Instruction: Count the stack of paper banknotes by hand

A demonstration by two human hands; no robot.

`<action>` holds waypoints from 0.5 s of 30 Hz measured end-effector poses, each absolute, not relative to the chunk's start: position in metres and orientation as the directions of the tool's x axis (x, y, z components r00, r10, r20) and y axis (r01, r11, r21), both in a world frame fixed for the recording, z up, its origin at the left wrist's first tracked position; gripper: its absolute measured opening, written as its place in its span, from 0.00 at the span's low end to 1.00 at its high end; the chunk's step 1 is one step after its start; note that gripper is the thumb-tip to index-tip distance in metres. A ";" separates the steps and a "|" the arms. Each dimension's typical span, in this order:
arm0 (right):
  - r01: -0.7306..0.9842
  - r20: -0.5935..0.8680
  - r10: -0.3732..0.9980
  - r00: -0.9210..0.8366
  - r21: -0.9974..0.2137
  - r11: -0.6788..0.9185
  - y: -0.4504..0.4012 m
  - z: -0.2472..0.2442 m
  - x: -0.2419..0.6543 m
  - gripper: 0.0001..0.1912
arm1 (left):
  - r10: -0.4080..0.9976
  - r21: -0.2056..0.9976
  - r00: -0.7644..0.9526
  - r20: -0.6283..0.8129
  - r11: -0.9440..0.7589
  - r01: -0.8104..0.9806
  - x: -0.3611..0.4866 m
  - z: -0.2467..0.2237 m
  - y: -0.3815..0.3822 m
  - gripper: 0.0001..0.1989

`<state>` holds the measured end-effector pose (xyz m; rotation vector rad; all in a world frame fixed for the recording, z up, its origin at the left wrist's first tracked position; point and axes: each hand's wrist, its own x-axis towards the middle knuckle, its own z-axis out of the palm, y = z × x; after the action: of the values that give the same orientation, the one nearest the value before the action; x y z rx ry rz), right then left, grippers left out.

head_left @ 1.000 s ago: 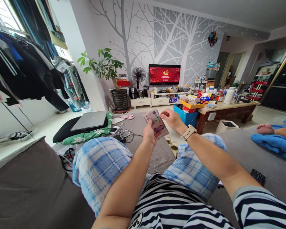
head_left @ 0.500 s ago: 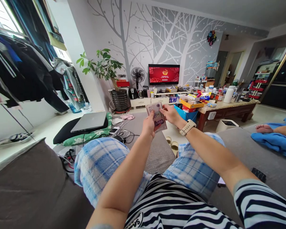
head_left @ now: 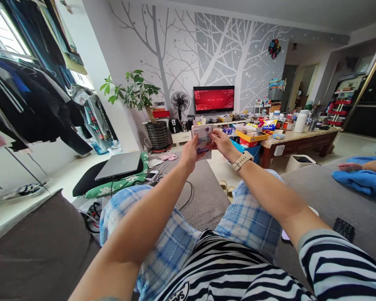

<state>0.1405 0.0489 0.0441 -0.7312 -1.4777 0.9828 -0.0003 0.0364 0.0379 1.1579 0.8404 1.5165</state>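
Note:
A small stack of banknotes (head_left: 203, 139), the front one marked with a 5, is held up in front of me above the grey sofa. My left hand (head_left: 189, 151) grips its left side, thumb across the face of the notes. On the right edge, the fingers of my right hand (head_left: 222, 144) pinch the notes. A pale watch (head_left: 242, 162) is on my right wrist. How many notes there are, I cannot make out.
A closed laptop (head_left: 119, 164) rests on cushions at the left, with cables beside it. Ahead right stands a cluttered coffee table (head_left: 271, 145). A remote control (head_left: 344, 229) lies on the sofa (head_left: 207, 200); another person's foot (head_left: 349, 167) is at far right.
Both hands have risen slightly with the banknotes, which now stand more upright. The screen on the far wall shows a different picture.

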 end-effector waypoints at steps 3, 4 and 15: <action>-0.088 0.445 0.885 -0.136 -0.895 0.437 0.046 0.036 0.140 0.13 | 0.970 0.941 -0.022 0.241 -0.239 -0.240 0.000 0.027 0.039 0.23; -0.083 0.436 0.890 -0.135 -0.900 0.428 0.045 0.034 0.141 0.14 | 0.973 0.949 -0.011 0.232 -0.229 -0.216 0.000 0.025 0.040 0.24; 0.145 0.519 0.844 -0.132 -0.833 0.535 0.036 0.018 0.139 0.21 | 0.956 0.946 -0.048 0.289 -0.293 -0.140 0.005 0.006 0.030 0.26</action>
<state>0.1386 0.0357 0.0177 -0.8588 -1.6145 0.7528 0.0052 0.0300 0.0057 1.2952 0.9636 1.5095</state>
